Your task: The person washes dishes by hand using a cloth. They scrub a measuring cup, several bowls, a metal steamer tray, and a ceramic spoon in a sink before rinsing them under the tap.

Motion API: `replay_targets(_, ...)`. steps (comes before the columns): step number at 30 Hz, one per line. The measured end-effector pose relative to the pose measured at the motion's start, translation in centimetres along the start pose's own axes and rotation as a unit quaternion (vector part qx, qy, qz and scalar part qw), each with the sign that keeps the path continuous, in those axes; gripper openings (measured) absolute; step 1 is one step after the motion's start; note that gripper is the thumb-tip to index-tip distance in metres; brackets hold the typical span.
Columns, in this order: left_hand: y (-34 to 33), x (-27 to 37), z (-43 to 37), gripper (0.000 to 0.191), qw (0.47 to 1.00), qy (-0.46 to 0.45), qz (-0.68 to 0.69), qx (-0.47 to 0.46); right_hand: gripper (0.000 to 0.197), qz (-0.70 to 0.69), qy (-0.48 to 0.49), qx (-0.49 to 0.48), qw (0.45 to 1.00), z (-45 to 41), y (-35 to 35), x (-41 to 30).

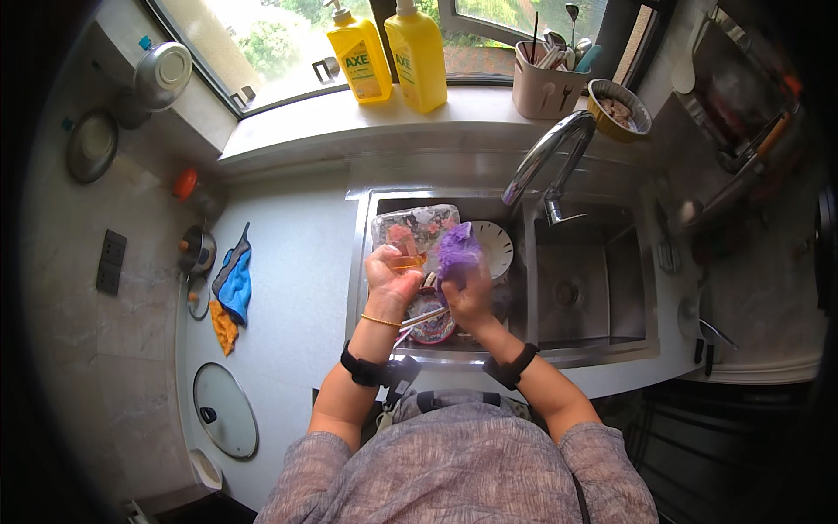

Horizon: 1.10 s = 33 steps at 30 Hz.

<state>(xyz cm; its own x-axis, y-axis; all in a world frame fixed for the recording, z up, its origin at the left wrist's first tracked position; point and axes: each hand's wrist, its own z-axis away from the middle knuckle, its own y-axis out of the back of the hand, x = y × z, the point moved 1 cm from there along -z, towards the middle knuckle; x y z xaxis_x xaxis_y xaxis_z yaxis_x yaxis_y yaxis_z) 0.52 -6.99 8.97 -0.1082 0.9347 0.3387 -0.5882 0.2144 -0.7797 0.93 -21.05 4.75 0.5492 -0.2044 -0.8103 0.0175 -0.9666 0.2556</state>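
Observation:
Over the left basin of a stainless steel sink, my left hand grips a small amber, see-through item; its exact kind cannot be told. Close on its right, my right hand, slightly blurred, holds a fluffy purple cloth. Beyond the hands, a clear container or tray with a pink floral pattern lies in the basin beside a white plate with dark rim marks. A patterned round dish is beneath my wrists, with chopstick-like sticks across it.
A chrome faucet arches over the sink divider. Two yellow AXE pump bottles, a utensil holder and a foil bowl of food stand on the sill. Blue and orange cloths and a glass lid lie on the left counter.

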Motion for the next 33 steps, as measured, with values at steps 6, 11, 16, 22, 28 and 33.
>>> replay_targets(6, -0.5, -0.2, 1.8, 0.019, 0.99, 0.091, 0.085, -0.062, 0.028, -0.074, -0.138, 0.099, 0.983, 0.7, -1.4, 4.6)
replay_targets(11, 3.8, -0.8, 1.1, 0.031, 0.976, 0.125, 0.055, -0.168, 0.023, -0.492, -0.448, 0.173, 0.726, -0.8, -1.3, 3.5)
replay_targets(16, 4.6, 0.5, 2.4, 0.031, 0.929, 0.223, 0.033, -0.292, 0.043, -0.63, -0.421, 0.022, 0.653, -1.8, 1.3, 2.4)
replay_targets(22, 5.1, 1.5, 3.7, 0.025, 0.882, 0.313, 0.061, -0.346, 0.052, -0.651, -0.41, -0.063, 0.636, -3.7, 2.9, 1.2)
replay_targets(28, 4.7, 1.9, 3.4, 0.025, 0.938, 0.214, -0.1, -0.255, 0.058, -0.652, -0.388, -0.054, 0.65, -4.8, 3.0, -0.2)
replay_targets(33, 6.3, 1.7, 1.4, 0.025, 0.968, 0.098, -0.195, -0.12, 0.049, -0.598, -0.402, 0.031, 0.693, -4.4, 1.6, 1.3)
